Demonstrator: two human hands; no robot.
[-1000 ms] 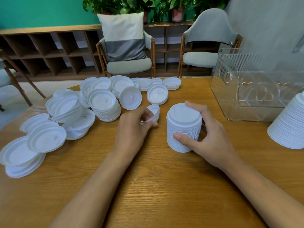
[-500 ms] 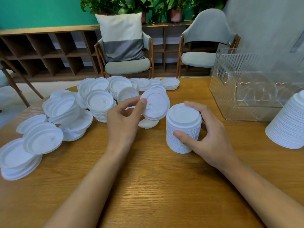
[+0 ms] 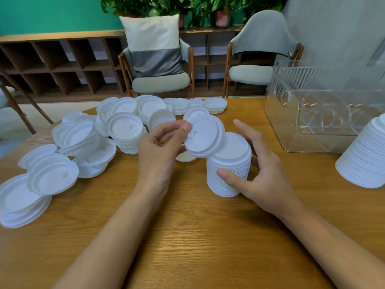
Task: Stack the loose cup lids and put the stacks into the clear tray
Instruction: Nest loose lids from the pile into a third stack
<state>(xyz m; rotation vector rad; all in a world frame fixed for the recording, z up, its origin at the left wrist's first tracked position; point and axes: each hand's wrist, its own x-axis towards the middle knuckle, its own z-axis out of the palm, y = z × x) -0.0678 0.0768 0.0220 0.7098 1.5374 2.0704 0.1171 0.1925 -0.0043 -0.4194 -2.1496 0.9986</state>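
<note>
tabletop [image 3: 187, 236]: left hand [image 3: 158, 151], lid [image 3: 205, 136]; right hand [image 3: 264, 180], stack [image 3: 229, 163]

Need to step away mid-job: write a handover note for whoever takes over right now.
Left hand pinches a few lids, tilted over the tall stack.
Right hand cups that stack, thumb on its front.
Second stack stands right, beside the clear tray.
Done: two stacks built.
Left: seat these lids, stack the loose lids, load the tray; none shows in it.

The right edge cuts off a tall pile [image 3: 362, 157] and the blurry clear tray [image 3: 291, 122]; the left hand [image 3: 158, 151] half hides one lid [image 3: 185, 157].
</note>
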